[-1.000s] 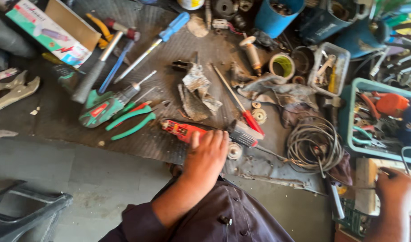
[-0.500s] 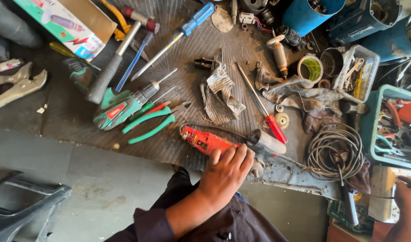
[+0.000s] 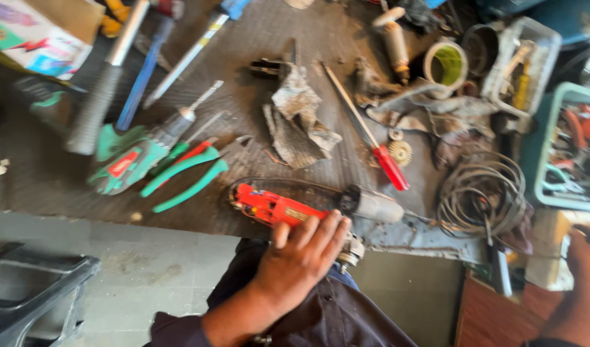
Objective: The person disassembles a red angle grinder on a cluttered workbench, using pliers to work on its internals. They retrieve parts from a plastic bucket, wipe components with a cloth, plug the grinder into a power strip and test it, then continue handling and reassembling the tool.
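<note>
My left hand [image 3: 301,260] lies over the rear of a red angle grinder [image 3: 275,207] with a grey head [image 3: 372,205], at the near edge of a dark, cluttered workbench [image 3: 44,180]. Its fingers wrap across the grinder's body. My right hand [image 3: 584,257] is blurred at the far right edge, beside a pale block [image 3: 545,247]; what it holds is unclear. A coil of grey cable [image 3: 481,193] lies just right of the grinder.
Green-handled pliers [image 3: 185,177], a green drill-like tool [image 3: 124,164], a red-handled screwdriver [image 3: 388,164], a crumpled rag [image 3: 298,122], a hammer [image 3: 102,96], a cardboard box [image 3: 37,32], a teal tray of parts [image 3: 545,148]. A dark plastic frame [image 3: 25,289] sits on the floor, lower left.
The view has shifted closer and blurred. My left hand stays on the red grinder, and my right hand stays at the right edge.
</note>
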Action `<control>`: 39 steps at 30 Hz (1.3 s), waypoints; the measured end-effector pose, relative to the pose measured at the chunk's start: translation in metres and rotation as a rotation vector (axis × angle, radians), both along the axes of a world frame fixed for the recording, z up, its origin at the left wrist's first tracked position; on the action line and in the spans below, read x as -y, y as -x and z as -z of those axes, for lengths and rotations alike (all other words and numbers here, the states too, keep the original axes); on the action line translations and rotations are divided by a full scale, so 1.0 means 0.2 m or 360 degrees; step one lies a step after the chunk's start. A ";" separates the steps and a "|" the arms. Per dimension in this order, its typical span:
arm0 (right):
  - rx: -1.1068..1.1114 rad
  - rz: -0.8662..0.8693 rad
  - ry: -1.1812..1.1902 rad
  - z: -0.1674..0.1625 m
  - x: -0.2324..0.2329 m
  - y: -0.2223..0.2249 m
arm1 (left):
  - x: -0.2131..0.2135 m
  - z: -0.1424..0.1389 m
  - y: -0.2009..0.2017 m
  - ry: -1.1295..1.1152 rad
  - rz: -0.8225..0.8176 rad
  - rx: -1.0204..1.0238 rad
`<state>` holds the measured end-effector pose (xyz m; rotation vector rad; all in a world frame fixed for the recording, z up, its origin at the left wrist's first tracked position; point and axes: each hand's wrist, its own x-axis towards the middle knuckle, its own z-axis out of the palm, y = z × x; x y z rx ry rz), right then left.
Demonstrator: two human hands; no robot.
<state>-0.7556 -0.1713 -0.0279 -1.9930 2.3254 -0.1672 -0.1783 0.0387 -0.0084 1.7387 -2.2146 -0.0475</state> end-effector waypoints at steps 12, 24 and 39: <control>-0.0325 0.0150 0.0039 0.01 -0.03 0.19 | 0.18 -0.10 0.06 -0.0063 0.0331 0.0445; -0.0240 0.0128 0.0102 0.07 -0.05 0.30 | 0.39 -0.22 0.09 0.0043 0.1188 0.0603; -0.0059 0.0092 0.0061 0.04 -0.07 0.32 | 0.04 0.12 0.40 -0.0653 -0.1439 -0.1724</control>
